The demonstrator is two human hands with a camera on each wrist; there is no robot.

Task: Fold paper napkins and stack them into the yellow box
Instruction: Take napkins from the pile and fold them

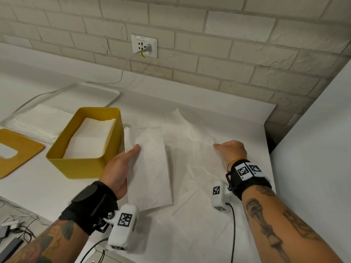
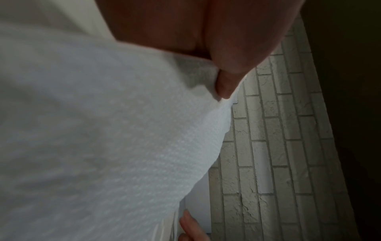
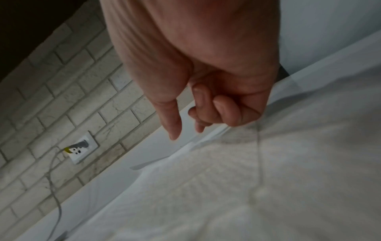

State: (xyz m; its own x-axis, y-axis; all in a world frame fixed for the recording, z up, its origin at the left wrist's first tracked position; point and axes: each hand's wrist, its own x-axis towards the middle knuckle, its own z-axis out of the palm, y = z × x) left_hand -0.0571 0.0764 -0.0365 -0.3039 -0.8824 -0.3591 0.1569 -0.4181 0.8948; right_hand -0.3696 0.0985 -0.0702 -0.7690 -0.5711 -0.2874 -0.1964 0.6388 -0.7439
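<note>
My left hand [image 1: 133, 150] grips a folded white napkin [image 1: 152, 168] just right of the yellow box [image 1: 62, 166], thumb on top and fingers hidden beneath. Up close, the thumb [image 2: 224, 88] presses into the embossed napkin [image 2: 113, 138]. Folded napkins [image 1: 91, 137] lie inside the box. My right hand [image 1: 218, 147] is curled over an unfolded napkin [image 1: 191, 133] that rises, blurred, off the table. In the right wrist view the curled fingers [image 3: 228, 112] meet the bunched sheet [image 3: 268, 171], and creases run out from them; thumb and forefinger are apart.
A white tray [image 1: 106, 97] with a pile of flat napkins [image 1: 41, 118] sits behind the box. The yellow lid [image 1: 24, 152] lies at far left. A cable runs from the wall socket [image 1: 144, 45]. A white panel [image 1: 313, 149] borders the table's right side.
</note>
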